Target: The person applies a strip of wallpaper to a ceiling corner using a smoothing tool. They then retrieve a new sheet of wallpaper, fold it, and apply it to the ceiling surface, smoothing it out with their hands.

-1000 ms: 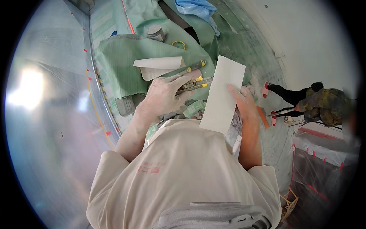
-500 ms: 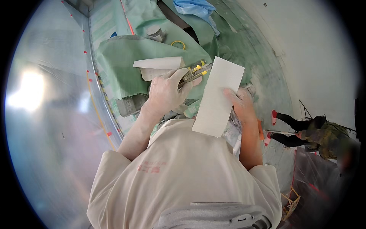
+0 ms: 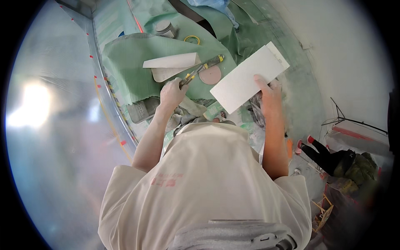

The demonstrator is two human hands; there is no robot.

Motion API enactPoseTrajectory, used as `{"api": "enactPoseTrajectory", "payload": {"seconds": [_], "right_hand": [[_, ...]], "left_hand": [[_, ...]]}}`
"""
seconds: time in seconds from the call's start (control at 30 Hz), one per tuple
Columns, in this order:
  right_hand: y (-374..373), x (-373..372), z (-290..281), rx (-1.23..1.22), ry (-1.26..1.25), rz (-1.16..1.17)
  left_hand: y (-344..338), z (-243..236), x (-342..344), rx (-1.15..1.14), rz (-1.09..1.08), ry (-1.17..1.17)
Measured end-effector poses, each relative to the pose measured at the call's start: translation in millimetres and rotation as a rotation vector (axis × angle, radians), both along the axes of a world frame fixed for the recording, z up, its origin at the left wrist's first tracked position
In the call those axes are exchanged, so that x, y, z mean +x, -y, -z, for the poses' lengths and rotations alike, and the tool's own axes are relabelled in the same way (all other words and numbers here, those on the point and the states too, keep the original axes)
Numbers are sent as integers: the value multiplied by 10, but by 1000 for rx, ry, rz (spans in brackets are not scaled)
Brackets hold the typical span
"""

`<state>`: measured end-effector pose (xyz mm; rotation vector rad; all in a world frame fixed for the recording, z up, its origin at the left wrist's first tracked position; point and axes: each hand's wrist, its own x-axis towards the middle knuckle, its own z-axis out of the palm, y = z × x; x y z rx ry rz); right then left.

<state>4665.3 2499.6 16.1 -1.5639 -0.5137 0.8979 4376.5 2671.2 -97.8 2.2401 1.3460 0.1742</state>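
The white sheet [image 3: 248, 79] is up in front of you, slanting away to the right. Your right hand [image 3: 269, 94] has it clamped near the middle of the long edge on your side, thumb flat on top; the other fingers are hidden underneath. That mid-edge hold probably balances the sheet and leaves most of its face uncovered. A narrow strip shows past its far end; you can't tell whether that is a second layer.

Your left hand [image 3: 171, 96] is closed around the near ends of the black-and-yellow cutters [image 3: 193, 76], pointing them away from you, likely to keep them together in one grip. How many there are, and whether the farthest is held or lying, you can't tell.

Between cutters and sheet, a pink disc [image 3: 211, 75] lies on the green covering [image 3: 121, 58], with a folded paper [image 3: 170, 61] just beyond your left hand. Both crowd the space around the cutters. Farther off are a yellow ring [image 3: 191, 40] and a grey tin [image 3: 165, 28], clear of your hands. A grey case [image 3: 141, 110] sits beside your left wrist, and crumpled rags [image 3: 183, 116] clutter the gap before your lap. Off to the right, well apart, is a co-worker [image 3: 339, 162].
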Motion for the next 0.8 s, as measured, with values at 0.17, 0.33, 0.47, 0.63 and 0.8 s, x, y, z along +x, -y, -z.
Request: {"api": "enactPoseTrajectory", "payload": {"seconds": [0.17,0.33,0.47,0.63,0.8], "right_hand": [[-104,-184,454,46,-206,75],[-58,-184,551,31,-169,110],[-132,-310,568,68,-204,72],[-171,-319,565,115,-247,22],[-141,-296,574,170,-254,75]], "left_hand": [[59,840,-241,270,-130,-11],[137,129,144,-296,-22,405],[412,-412,517,-279,102,593],[450,-403,534,-417,-131,615],[419,-430,384,-398,-223,685]]}}
